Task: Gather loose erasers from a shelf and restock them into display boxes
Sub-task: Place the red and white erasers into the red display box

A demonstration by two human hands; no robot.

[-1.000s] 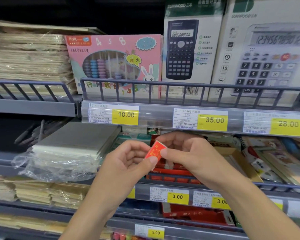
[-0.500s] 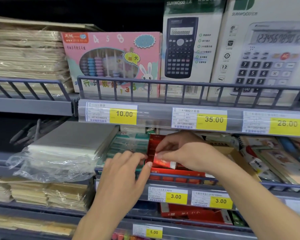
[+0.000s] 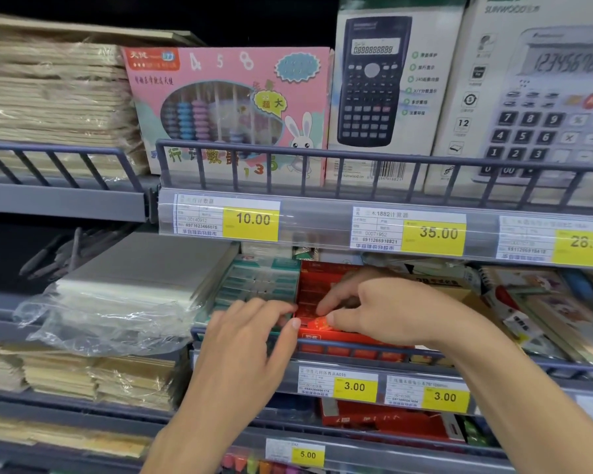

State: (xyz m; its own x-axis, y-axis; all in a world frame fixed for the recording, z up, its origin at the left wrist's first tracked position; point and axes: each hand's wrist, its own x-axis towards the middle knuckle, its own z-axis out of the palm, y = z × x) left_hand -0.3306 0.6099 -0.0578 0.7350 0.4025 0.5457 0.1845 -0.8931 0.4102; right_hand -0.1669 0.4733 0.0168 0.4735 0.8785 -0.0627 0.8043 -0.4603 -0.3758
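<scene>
A red display box (image 3: pixel 317 285) of erasers sits on the middle shelf behind the grey rail. A small red-wrapped eraser (image 3: pixel 317 323) lies at the box's front edge, and my right hand (image 3: pixel 387 311) pinches it between thumb and fingers. My left hand (image 3: pixel 250 331) rests flat with straight fingers on the box's front left corner, its thumb tip touching next to the eraser. To the left of the red box stands a teal box of erasers (image 3: pixel 261 283). The right hand hides most of the red box's contents.
Plastic-wrapped paper packs (image 3: pixel 131 282) lie to the left. Notebooks and a brown carton (image 3: pixel 541 313) crowd the right. An upper shelf with a rail and price strip (image 3: pixel 374 227) overhangs close above the boxes. Another red box (image 3: pixel 391 419) sits on the shelf below.
The eraser, held up between both hands a second ago, has gone down into the red box's front. My left hand let go and now rests on the box's corner.
</scene>
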